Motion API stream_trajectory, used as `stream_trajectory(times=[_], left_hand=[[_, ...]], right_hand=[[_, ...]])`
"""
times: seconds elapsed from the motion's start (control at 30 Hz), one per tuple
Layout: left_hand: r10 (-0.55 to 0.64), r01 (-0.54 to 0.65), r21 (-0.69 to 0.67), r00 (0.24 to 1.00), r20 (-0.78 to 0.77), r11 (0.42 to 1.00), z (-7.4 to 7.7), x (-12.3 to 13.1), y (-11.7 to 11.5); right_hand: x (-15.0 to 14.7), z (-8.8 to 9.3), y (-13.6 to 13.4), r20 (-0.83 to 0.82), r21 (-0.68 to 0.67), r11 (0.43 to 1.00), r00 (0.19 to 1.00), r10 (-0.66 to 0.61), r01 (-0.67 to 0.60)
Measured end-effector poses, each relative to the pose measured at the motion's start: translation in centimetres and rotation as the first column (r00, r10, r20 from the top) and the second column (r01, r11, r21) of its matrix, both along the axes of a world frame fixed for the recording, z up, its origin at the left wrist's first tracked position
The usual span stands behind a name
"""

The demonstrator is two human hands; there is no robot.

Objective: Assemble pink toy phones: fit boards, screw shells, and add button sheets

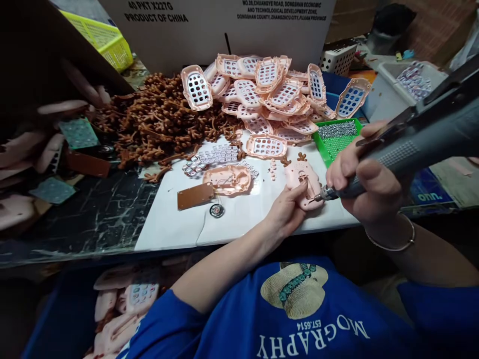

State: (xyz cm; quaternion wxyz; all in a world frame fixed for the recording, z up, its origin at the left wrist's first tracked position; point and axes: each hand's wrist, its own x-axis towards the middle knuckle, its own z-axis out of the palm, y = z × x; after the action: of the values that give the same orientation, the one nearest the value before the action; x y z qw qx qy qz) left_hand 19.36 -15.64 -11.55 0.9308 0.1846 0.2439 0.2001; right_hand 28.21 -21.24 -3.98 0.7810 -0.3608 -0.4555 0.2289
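Observation:
My right hand [364, 177] grips a grey electric screwdriver [419, 137], its tip touching a pink plastic toy shell [304, 182] with small brown antlers. My left hand [286, 209] holds that shell down on the white board [254, 214] from its near side. Left of it lies an open pink shell half [229, 179] wired to a brown circuit board [195, 195] and a small round speaker [216, 210].
A heap of pink keypad shells [269, 92] and a mound of brown rubber antler parts [160, 119] fill the back. A green tray of screws [337, 137] sits right. A white carton [224, 25] stands behind. Finished pink toys lie in a blue bin [123, 304] below.

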Motion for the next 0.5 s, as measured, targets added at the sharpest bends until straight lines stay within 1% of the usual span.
stream_trajectory(times=[0.1,0.2,0.33,0.43,0.5], left_hand=[[0.002,-0.002,0.003,1.0,0.021,1.0,0.2,-0.1,0.0],[0.01,-0.01,-0.008,0.999,0.041,1.0,0.2,-0.1,0.0],[0.009,-0.008,-0.029,1.0,0.026,1.0,0.2,0.0,0.0],[0.023,-0.022,-0.034,0.999,0.03,0.999,0.1,0.1,-0.1],[0.027,-0.026,-0.028,0.999,0.046,0.999,0.1,0.0,-0.1]], right_hand=[[-0.1,-0.7,0.2,-0.012,-0.014,0.999,0.999,0.037,-0.037],[0.0,-1.0,0.3,0.003,-0.045,0.999,1.0,0.03,-0.03],[-0.1,-1.3,0.2,0.03,-0.08,0.996,0.999,0.03,-0.027],[0.0,-1.6,0.1,0.045,-0.085,0.996,0.998,0.034,-0.03],[0.0,-1.7,0.1,0.06,-0.086,0.996,0.998,0.01,-0.004]])
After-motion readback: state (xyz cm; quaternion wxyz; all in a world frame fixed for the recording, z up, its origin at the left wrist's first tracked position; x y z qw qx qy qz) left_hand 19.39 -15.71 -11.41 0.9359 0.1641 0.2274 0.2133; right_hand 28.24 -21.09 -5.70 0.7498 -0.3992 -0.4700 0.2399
